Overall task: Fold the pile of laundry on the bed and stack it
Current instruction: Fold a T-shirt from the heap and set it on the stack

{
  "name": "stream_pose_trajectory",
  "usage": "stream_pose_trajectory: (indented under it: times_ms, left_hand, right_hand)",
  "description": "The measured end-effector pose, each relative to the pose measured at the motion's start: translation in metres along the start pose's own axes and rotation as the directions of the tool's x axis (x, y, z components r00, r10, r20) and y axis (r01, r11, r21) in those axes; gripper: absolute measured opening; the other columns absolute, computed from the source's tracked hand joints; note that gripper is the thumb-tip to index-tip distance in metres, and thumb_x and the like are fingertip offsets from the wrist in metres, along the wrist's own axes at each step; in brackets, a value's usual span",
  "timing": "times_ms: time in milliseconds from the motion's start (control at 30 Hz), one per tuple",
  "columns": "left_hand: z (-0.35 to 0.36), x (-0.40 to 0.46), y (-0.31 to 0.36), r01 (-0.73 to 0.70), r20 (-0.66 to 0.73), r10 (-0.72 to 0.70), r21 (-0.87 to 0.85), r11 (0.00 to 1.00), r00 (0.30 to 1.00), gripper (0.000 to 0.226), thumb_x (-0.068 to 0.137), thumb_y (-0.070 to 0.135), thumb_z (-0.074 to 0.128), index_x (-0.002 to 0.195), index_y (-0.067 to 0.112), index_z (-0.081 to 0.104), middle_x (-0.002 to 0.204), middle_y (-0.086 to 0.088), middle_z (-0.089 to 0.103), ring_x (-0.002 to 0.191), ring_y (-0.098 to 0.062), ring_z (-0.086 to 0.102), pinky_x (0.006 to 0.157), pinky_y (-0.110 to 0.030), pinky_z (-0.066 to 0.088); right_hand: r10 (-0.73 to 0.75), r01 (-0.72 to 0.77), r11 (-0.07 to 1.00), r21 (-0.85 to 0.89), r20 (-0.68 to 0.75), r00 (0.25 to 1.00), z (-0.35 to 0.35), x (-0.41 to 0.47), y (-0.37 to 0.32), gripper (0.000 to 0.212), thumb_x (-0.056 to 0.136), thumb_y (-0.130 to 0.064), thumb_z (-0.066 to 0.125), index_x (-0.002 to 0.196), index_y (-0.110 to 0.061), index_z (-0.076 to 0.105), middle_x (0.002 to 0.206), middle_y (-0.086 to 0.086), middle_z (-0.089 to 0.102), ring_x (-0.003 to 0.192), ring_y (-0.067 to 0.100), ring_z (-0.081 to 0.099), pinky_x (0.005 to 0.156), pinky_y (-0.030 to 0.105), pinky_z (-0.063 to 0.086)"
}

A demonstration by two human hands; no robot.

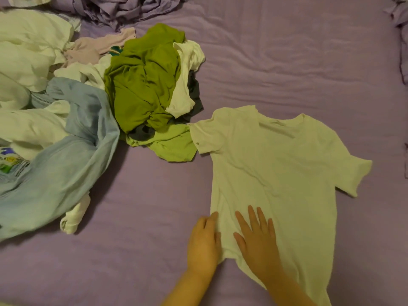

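On smooth lilac sheet [287, 62], flat white tee [282, 164]; left hand [204, 244] pinching hem, right hand [257, 237] splayed.

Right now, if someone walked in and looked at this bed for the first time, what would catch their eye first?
Probably the white T-shirt spread flat on the purple sheet, right of centre, with the right hand flat on its lower part and the left hand at its left edge. Next, the olive green garment crumpled atop the unfolded pile at upper left, beside a pale blue garment sprawling toward the left edge.
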State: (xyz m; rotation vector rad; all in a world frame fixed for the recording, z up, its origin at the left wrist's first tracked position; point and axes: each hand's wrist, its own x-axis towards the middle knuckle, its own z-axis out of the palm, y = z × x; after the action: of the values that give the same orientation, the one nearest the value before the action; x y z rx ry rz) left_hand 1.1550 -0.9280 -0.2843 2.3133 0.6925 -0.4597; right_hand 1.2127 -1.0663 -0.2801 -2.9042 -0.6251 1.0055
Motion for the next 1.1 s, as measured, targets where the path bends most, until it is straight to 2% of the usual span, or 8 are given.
stream_pose_trajectory:
  times_ms: [200, 300, 367, 433, 600, 833, 933, 1100]
  left_hand:
    - [-0.006, -0.013, -0.005, 0.243, 0.013, -0.243, -0.004, 0.970, 0.970, 0.015, 0.095, 0.032, 0.050, 0.098, 0.021, 0.058, 0.094, 0.002, 0.065, 0.087, -0.019, 0.061, 0.070, -0.031, 0.048]
    - [-0.007, -0.017, -0.007, 0.218, -0.021, -0.228, -0.225, 0.950, 0.973, 0.016, 0.096, 0.027, 0.049, 0.084, 0.016, 0.052, 0.078, -0.001, 0.059, 0.072, -0.021, 0.055, 0.063, -0.033, 0.043]
    - [-0.009, -0.019, -0.008, 0.246, -0.015, -0.288, -0.479, 0.842, 0.957, 0.016, 0.097, 0.019, 0.046, 0.082, 0.014, 0.044, 0.074, -0.003, 0.050, 0.072, -0.022, 0.047, 0.065, -0.036, 0.041]
    - [-0.010, -0.023, -0.009, 0.260, -0.030, -0.346, -0.599, 0.757, 0.938, 0.011, 0.099, 0.014, 0.042, 0.089, 0.010, 0.042, 0.076, -0.003, 0.046, 0.074, -0.023, 0.045, 0.063, -0.036, 0.038]
    - [-0.005, -0.044, -0.014, 0.186, -0.059, -0.278, -0.610, 0.771, 0.959, 0.014, 0.100, 0.026, 0.047, 0.099, 0.012, 0.047, 0.080, 0.002, 0.053, 0.073, -0.018, 0.051, 0.058, -0.026, 0.041]
    - [0.012, -0.080, -0.010, 0.300, 0.121, -0.283, -0.570, 0.765, 0.952, 0.026, 0.088, 0.019, 0.068, 0.106, 0.005, 0.057, 0.095, -0.008, 0.062, 0.077, -0.021, 0.059, 0.057, -0.028, 0.047]
    - [0.013, -0.099, -0.012, 0.319, 0.143, -0.302, -0.656, 0.684, 0.942, 0.019, 0.091, 0.012, 0.062, 0.107, 0.003, 0.059, 0.099, -0.013, 0.063, 0.074, -0.022, 0.060, 0.057, -0.028, 0.049]
    - [-0.011, -0.121, -0.030, 0.293, 0.153, -0.482, -0.928, 0.230, 0.863, 0.014, 0.096, 0.013, 0.055, 0.109, 0.007, 0.058, 0.095, -0.009, 0.066, 0.080, -0.025, 0.065, 0.059, -0.035, 0.056]
  right_hand:
    - [0.060, -0.061, 0.998, 0.002, -0.151, 0.987, 0.020, -0.027, 0.028, 0.073, 0.103, -0.035, 0.000, 0.112, -0.020, 0.071, 0.122, 0.011, 0.065, 0.110, 0.037, 0.062, 0.081, 0.056, 0.051]
    - [0.101, -0.091, 0.994, 0.056, -0.211, 0.972, 0.031, -0.050, 0.051, 0.033, 0.095, -0.010, 0.045, 0.120, -0.020, 0.065, 0.129, 0.014, 0.059, 0.115, 0.040, 0.058, 0.087, 0.057, 0.051]
    - [0.150, -0.138, 0.987, 0.086, -0.157, 0.976, 0.045, -0.066, 0.071, 0.075, 0.080, -0.004, 0.068, 0.142, -0.028, 0.033, 0.151, 0.010, 0.032, 0.139, 0.037, 0.030, 0.110, 0.054, 0.033]
    - [0.306, -0.291, 0.947, 0.132, -0.112, 0.945, 0.056, -0.087, 0.088, 0.086, 0.088, -0.018, 0.063, 0.150, -0.029, 0.002, 0.159, 0.004, 0.003, 0.147, 0.030, 0.003, 0.119, 0.042, 0.014]
    - [0.591, -0.407, 0.608, 0.682, -0.046, 0.805, 0.064, -0.120, 0.097, 0.058, 0.098, -0.014, 0.047, 0.150, -0.007, 0.020, 0.152, 0.018, 0.028, 0.137, 0.035, 0.029, 0.112, 0.043, 0.026]
    - [0.570, -0.285, 0.394, 0.874, 0.011, 0.822, 0.071, -0.134, 0.090, 0.044, 0.092, -0.012, 0.059, 0.134, -0.005, 0.048, 0.128, 0.016, 0.057, 0.110, 0.030, 0.054, 0.084, 0.029, 0.040]
    - [0.542, -0.194, 0.133, 0.972, 0.093, 0.835, 0.074, -0.142, 0.087, 0.037, 0.089, -0.007, 0.062, 0.125, -0.005, 0.053, 0.120, 0.014, 0.061, 0.095, 0.023, 0.056, 0.076, 0.030, 0.043]
    - [0.483, 0.059, -0.606, 0.793, 0.308, 0.820, 0.071, -0.161, 0.099, 0.031, 0.093, -0.012, 0.057, 0.124, -0.009, 0.056, 0.099, 0.005, 0.071, 0.086, 0.019, 0.065, 0.065, 0.031, 0.058]
